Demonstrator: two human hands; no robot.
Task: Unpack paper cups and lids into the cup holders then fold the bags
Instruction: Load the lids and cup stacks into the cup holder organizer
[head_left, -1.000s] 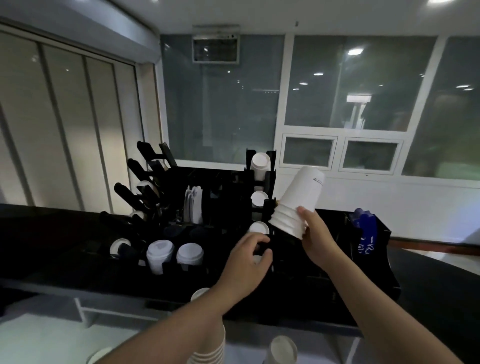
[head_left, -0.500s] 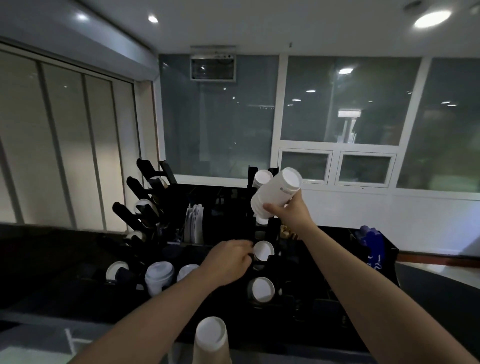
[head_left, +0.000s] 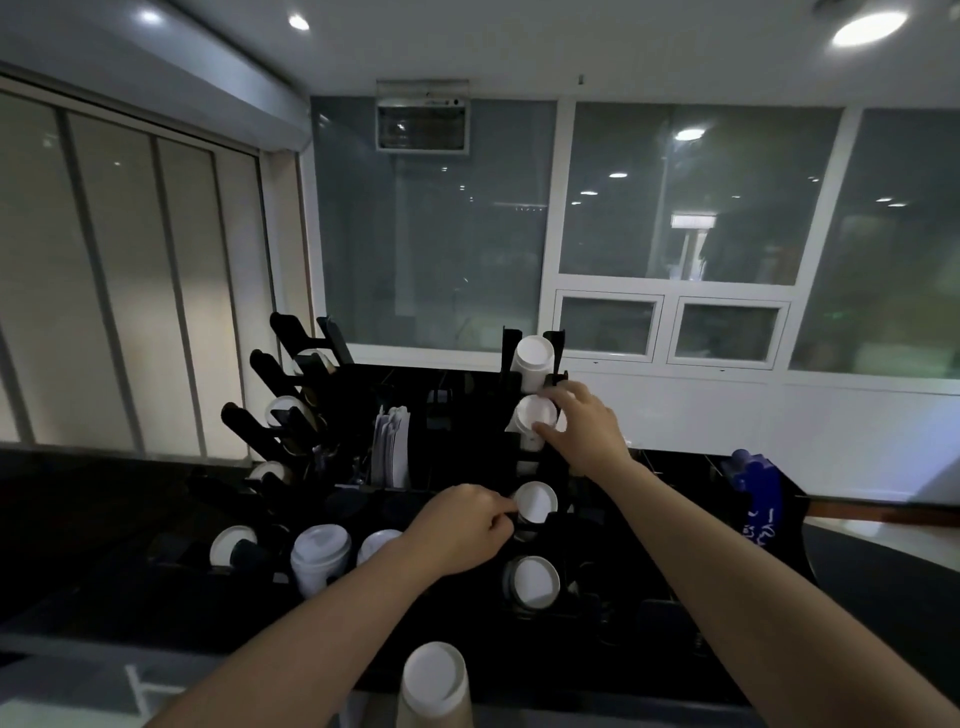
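A black tiered cup holder (head_left: 558, 348) stands at the middle of the dark counter, with white cup stacks lying in its slots. My right hand (head_left: 584, 423) grips a stack of white paper cups (head_left: 532, 418) that sits in the second slot from the top. Above it another cup stack (head_left: 534, 357) fills the top slot. My left hand (head_left: 462, 527) is curled against the holder beside the cup (head_left: 535, 501) in the third slot; whether it grips anything is unclear. A lower slot holds one more stack (head_left: 532, 582).
A second black rack (head_left: 291, 395) with angled arms and cups stands at the left. White lids (head_left: 392, 447) stand on edge in the middle. Lidded cups (head_left: 319, 558) sit low left. A cup stack (head_left: 435, 686) rises near the bottom edge. Blue packets (head_left: 756, 493) sit right.
My right hand has brought the cup stack down from the air into the holder's second slot. The left hand stays beside the third slot. The view has tilted downward slightly.
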